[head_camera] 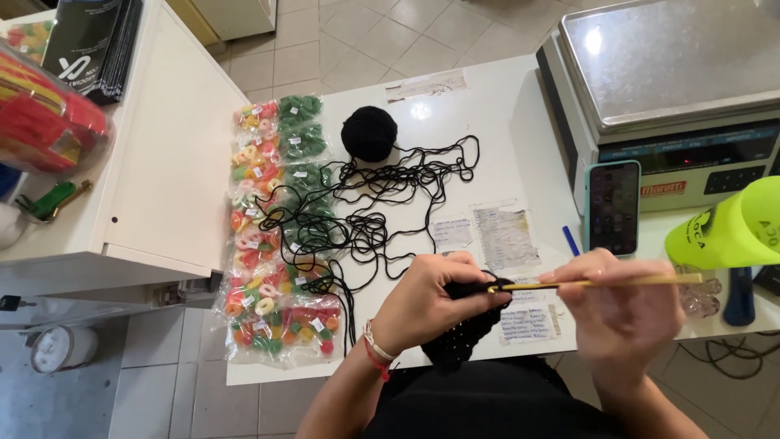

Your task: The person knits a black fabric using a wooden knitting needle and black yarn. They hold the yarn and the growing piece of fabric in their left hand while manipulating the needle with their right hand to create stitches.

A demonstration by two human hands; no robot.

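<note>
Here, from the head camera, a white counter [504,146] fills the middle of the frame above a pale tiled floor [357,41], with a second white cabinet [171,162] at the upper left. A steel-topped scale [674,65] sits at the upper right, and a phone [613,208] leans against it. Bags of coloured ring candies [276,236] lie in rows left of centre, beside a ball of black yarn [369,132] with loose strand tangled below it.

Low in the centre, the left hand [426,301] is curled closed around a dark crocheted piece [463,333], knobbly and black, hanging off the counter edge. The right hand [621,305] pinches a thin yellow crochet hook [593,283]. The hook lies nearly horizontal, its long axis left to right, tip pointing left into the piece.
</note>
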